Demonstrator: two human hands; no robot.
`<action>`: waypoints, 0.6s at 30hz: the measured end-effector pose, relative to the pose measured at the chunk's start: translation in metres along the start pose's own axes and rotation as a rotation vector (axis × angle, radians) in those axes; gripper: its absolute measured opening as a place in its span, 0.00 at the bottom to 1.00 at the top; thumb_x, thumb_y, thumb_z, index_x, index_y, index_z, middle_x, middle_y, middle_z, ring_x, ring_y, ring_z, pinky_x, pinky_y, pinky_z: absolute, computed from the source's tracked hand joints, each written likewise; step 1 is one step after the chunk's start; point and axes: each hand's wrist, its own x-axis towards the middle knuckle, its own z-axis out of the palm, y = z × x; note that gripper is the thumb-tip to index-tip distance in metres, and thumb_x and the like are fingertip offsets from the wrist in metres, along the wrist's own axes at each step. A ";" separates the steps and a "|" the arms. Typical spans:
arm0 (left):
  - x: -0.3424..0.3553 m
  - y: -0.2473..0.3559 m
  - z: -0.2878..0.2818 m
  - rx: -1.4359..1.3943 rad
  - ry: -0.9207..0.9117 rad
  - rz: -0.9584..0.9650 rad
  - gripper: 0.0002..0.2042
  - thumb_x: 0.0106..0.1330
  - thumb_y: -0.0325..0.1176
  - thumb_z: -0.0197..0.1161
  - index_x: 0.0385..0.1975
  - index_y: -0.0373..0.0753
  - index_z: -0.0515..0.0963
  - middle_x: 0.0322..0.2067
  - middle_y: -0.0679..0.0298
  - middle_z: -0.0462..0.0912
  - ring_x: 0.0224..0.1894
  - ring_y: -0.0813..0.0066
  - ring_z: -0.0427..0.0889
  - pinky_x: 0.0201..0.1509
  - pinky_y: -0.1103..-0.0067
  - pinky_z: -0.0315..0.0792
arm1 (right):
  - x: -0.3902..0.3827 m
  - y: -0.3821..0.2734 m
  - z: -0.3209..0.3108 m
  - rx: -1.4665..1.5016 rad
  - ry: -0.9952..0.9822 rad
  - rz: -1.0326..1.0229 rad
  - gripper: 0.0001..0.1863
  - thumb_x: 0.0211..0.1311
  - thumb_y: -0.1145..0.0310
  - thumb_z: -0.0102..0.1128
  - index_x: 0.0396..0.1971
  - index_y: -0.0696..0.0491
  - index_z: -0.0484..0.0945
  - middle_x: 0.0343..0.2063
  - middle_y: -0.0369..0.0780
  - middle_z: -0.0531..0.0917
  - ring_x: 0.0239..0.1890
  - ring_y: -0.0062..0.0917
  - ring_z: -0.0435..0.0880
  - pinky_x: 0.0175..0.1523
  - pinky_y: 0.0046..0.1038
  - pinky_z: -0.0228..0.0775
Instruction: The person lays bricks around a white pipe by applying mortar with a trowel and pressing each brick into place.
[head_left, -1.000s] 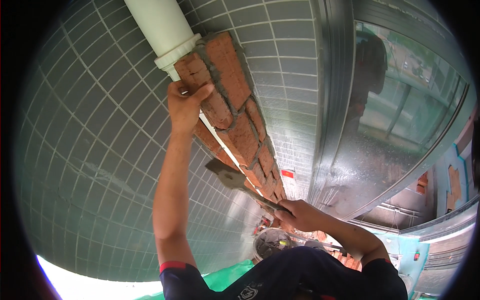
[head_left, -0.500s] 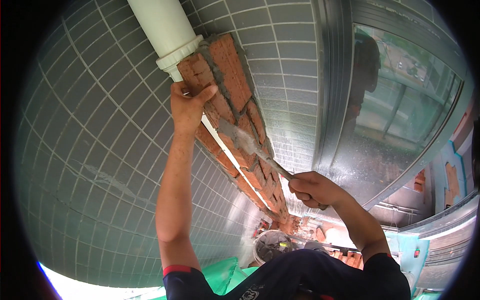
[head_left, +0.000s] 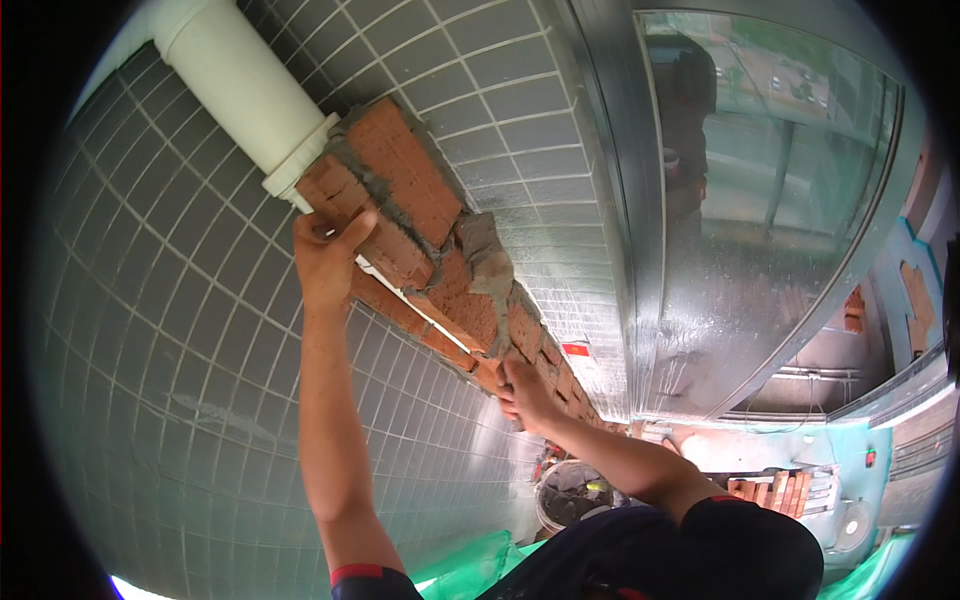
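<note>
A column of red bricks (head_left: pixel 400 170) with grey mortar runs down beside a white pipe (head_left: pixel 240 95) in the tiled corner. My left hand (head_left: pixel 325 260) grips the upper left brick (head_left: pixel 395 250), thumb over its face, fingers curled behind it near the pipe. My right hand (head_left: pixel 527 395) is closed on the handle of a mortar-coated trowel (head_left: pixel 488 265), whose blade lies against the column's right side, just below the top brick.
Grey tiled walls (head_left: pixel 190 300) flank the column, with a metal-framed glass window (head_left: pixel 760 190) to the right. Below are a bucket of mortar (head_left: pixel 570 490), loose stacked bricks (head_left: pixel 770 495) and green sheeting (head_left: pixel 470 565).
The trowel has risen from lower left of the column to its right side, turning more upright, with my right hand moving up and leftward. The whole view has shifted; my left hand stays on the brick.
</note>
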 end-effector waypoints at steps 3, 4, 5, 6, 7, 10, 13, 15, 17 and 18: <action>0.003 -0.001 -0.006 0.000 -0.045 0.009 0.24 0.48 0.31 0.77 0.38 0.34 0.67 0.36 0.60 0.73 0.35 0.74 0.76 0.38 0.80 0.74 | 0.014 0.018 0.019 0.043 0.031 -0.058 0.24 0.71 0.43 0.38 0.22 0.47 0.60 0.12 0.27 0.55 0.11 0.12 0.51 0.14 0.20 0.43; 0.004 -0.001 -0.008 0.053 -0.061 0.006 0.24 0.49 0.31 0.77 0.39 0.34 0.67 0.36 0.60 0.73 0.36 0.74 0.76 0.37 0.80 0.74 | 0.015 0.021 0.023 0.078 0.039 -0.061 0.25 0.71 0.42 0.38 0.23 0.48 0.60 0.12 0.27 0.55 0.11 0.12 0.52 0.14 0.20 0.44; 0.004 -0.002 -0.009 0.060 -0.063 0.006 0.24 0.49 0.31 0.77 0.39 0.34 0.67 0.36 0.60 0.73 0.36 0.74 0.76 0.37 0.80 0.74 | 0.015 0.023 0.025 0.076 0.042 -0.049 0.25 0.69 0.41 0.38 0.23 0.47 0.59 0.13 0.27 0.56 0.11 0.11 0.52 0.14 0.18 0.46; 0.002 0.001 -0.007 0.010 -0.094 -0.009 0.24 0.49 0.31 0.76 0.39 0.34 0.66 0.37 0.60 0.73 0.36 0.75 0.76 0.37 0.81 0.75 | 0.013 0.027 0.026 0.080 0.042 -0.045 0.25 0.69 0.41 0.38 0.23 0.47 0.59 0.13 0.27 0.56 0.11 0.11 0.52 0.14 0.18 0.46; 0.000 0.004 -0.006 -0.040 -0.124 -0.024 0.24 0.50 0.31 0.76 0.40 0.35 0.66 0.37 0.60 0.73 0.36 0.75 0.76 0.36 0.81 0.75 | 0.011 0.031 0.026 0.031 0.020 -0.064 0.25 0.69 0.41 0.38 0.23 0.47 0.59 0.13 0.27 0.56 0.12 0.11 0.52 0.15 0.18 0.46; -0.003 0.014 -0.002 -0.026 -0.150 -0.032 0.24 0.51 0.30 0.74 0.41 0.34 0.65 0.38 0.59 0.74 0.37 0.74 0.78 0.38 0.79 0.76 | 0.005 0.043 0.029 -0.080 0.007 -0.123 0.26 0.68 0.39 0.37 0.23 0.47 0.59 0.12 0.26 0.54 0.12 0.11 0.51 0.15 0.18 0.45; -0.006 0.018 0.000 -0.016 -0.141 -0.053 0.24 0.52 0.30 0.74 0.41 0.34 0.65 0.39 0.58 0.74 0.39 0.72 0.79 0.40 0.78 0.77 | -0.001 0.056 0.031 -0.056 -0.032 -0.155 0.25 0.68 0.40 0.38 0.24 0.47 0.59 0.13 0.26 0.54 0.12 0.11 0.51 0.15 0.18 0.45; -0.003 0.014 -0.002 -0.023 -0.138 -0.058 0.24 0.52 0.29 0.74 0.41 0.34 0.65 0.39 0.57 0.74 0.40 0.71 0.79 0.40 0.77 0.78 | -0.007 0.065 0.036 -0.064 -0.041 -0.164 0.25 0.68 0.40 0.38 0.24 0.47 0.59 0.13 0.27 0.54 0.12 0.11 0.51 0.15 0.18 0.45; -0.001 0.012 -0.007 -0.026 -0.135 -0.062 0.24 0.52 0.29 0.74 0.41 0.34 0.65 0.39 0.57 0.74 0.41 0.70 0.79 0.41 0.77 0.78 | -0.012 0.069 0.040 -0.047 -0.057 -0.139 0.24 0.69 0.43 0.39 0.24 0.47 0.60 0.14 0.27 0.57 0.14 0.11 0.53 0.16 0.17 0.47; -0.002 0.012 -0.004 -0.055 -0.145 -0.048 0.24 0.51 0.29 0.74 0.41 0.34 0.65 0.39 0.56 0.74 0.41 0.70 0.79 0.41 0.77 0.78 | -0.014 0.069 0.039 -0.051 -0.059 -0.145 0.24 0.69 0.43 0.39 0.24 0.47 0.60 0.14 0.27 0.57 0.14 0.11 0.53 0.16 0.17 0.47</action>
